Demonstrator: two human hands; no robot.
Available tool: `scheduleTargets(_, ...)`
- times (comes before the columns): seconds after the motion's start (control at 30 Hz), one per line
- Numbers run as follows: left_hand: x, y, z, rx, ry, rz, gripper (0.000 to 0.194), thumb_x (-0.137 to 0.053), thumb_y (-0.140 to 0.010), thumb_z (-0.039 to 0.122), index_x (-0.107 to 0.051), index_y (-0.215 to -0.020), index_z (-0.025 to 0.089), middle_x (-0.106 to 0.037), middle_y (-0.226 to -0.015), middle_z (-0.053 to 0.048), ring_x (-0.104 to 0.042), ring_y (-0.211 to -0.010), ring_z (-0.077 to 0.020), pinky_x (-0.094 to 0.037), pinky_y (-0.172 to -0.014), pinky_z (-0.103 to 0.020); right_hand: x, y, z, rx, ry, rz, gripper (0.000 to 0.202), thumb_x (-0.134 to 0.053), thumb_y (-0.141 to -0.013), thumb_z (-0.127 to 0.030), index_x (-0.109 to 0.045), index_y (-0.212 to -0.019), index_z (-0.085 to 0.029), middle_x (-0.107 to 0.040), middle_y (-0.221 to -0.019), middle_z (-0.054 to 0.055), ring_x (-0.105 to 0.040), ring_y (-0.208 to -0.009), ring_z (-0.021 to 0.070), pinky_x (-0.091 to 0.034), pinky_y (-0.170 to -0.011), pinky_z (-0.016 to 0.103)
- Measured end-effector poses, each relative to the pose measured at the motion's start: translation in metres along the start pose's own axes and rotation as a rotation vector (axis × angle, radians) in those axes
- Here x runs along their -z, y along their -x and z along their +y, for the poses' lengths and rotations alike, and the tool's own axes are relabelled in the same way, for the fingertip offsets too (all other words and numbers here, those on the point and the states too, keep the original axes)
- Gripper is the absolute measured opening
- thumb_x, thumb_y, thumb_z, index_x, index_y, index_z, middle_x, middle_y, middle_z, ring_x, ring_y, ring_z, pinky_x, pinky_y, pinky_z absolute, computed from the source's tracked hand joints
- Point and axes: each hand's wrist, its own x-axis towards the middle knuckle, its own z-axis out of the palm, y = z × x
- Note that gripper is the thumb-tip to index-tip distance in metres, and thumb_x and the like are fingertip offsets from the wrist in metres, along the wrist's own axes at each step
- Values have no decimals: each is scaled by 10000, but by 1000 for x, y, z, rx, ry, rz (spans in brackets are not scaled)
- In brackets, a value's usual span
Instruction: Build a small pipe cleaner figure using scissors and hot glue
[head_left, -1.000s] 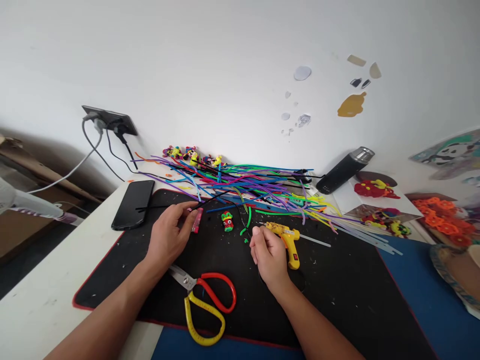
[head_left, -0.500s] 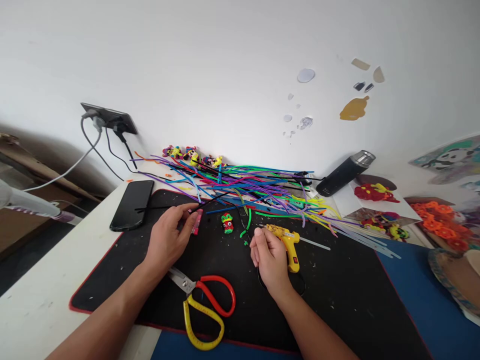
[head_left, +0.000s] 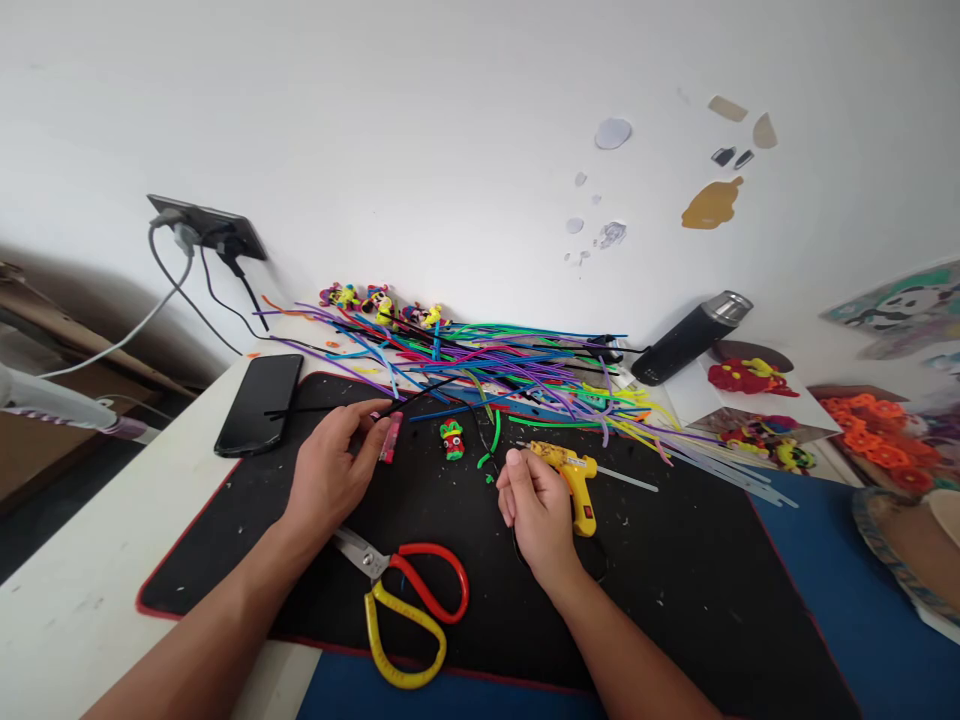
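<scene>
My left hand [head_left: 334, 465] is closed in a pinch on a black pipe cleaner [head_left: 417, 395], which sticks out to both sides of the fingers. A pink object [head_left: 390, 440] lies just beyond the fingertips. My right hand [head_left: 536, 510] is closed, thumb on top; what it holds, if anything, is hidden. A thin black line runs up to its fingers. Beside it lies a yellow glue gun [head_left: 581, 500] with a glue stick out the back. Between the hands stands a small red and green figure with eyes [head_left: 451, 440], near green pipe cleaner pieces [head_left: 493, 440].
Scissors [head_left: 405, 590] with red and yellow handles lie before my left hand. A phone [head_left: 259, 405] is at the left, a heap of coloured pipe cleaners [head_left: 487, 360] along the wall. A black flask [head_left: 690, 335] leans at back right, beside orange pieces [head_left: 877, 440].
The view has shifted slightly. Both hands keep nearly the same places, and the black pipe cleaner stays in my left hand.
</scene>
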Motion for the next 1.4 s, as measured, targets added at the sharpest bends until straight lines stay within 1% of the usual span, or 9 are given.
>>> scheduleTargets(0.23, 1, -1, -5, 17, -4, 17, 360, -544, -1022, 428, -725, -1233, 199, -709, -884, -33, -655, -796, -209, -516, -785, -324, 0, 1, 2, -7, -18, -6, 546, -595, -1000, -659, -561, -689, -212, -388, -441, -80, -374, -369, 84, -287, -402, 232)
scheduleTargets(0.43, -1, -1, -6, -15, -14, 11, 258, -525, -1002, 357, -738, -1037, 216, -756, -950, -50, -686, -833, -210, -522, -788, -318, -1, 1, 1, -6, -22, -17, 544, -591, -1004, -658, -565, -698, -209, -393, -446, -80, -386, -374, 85, -290, -408, 230)
scheduleTargets(0.67, 2, -3, -4, -22, -19, 23, 289, -508, -1011, 406, -734, -1036, 228, -777, -1001, -65, -707, -900, -237, -537, -803, -338, -2, 2, -2, 2, -26, -14, 556, -607, -984, -677, -559, -684, -212, -386, -442, -82, -387, -371, 85, -296, -399, 227)
scheduleTargets(0.9, 0, -1, -5, -60, 2, 18, 278, -512, -1029, 396, -730, -1032, 223, -774, -1018, -62, -706, -925, -232, -529, -826, -331, -2, 1, -4, 12, -25, -13, 568, -607, -973, -695, -552, -679, -212, -385, -444, -84, -386, -364, 82, -300, -394, 225)
scheduleTargets(1.17, -2, -1, -4, -78, 8, 21, 277, -515, -1023, 396, -732, -992, 228, -764, -948, -53, -692, -858, -227, -516, -785, -329, -2, 0, -3, 29, -51, -2, 561, -609, -978, -684, -556, -681, -211, -383, -446, -85, -383, -360, 81, -289, -390, 224)
scheduleTargets(1.33, -1, 0, -4, -93, -20, 1, 352, -490, -1029, 434, -715, -860, 223, -709, -820, -57, -661, -771, -222, -485, -711, -329, -2, 0, -4, 17, -57, 7, 574, -613, -962, -708, -551, -675, -215, -370, -443, -90, -375, -354, 82, -290, -382, 223)
scheduleTargets(1.4, -1, 0, -3, -105, -20, 5, 350, -484, -1036, 425, -720, -882, 218, -704, -816, -58, -661, -781, -222, -484, -719, -330, -2, -1, -4, 15, -53, 6, 576, -617, -958, -712, -550, -674, -215, -369, -442, -90, -376, -354, 82, -291, -380, 222)
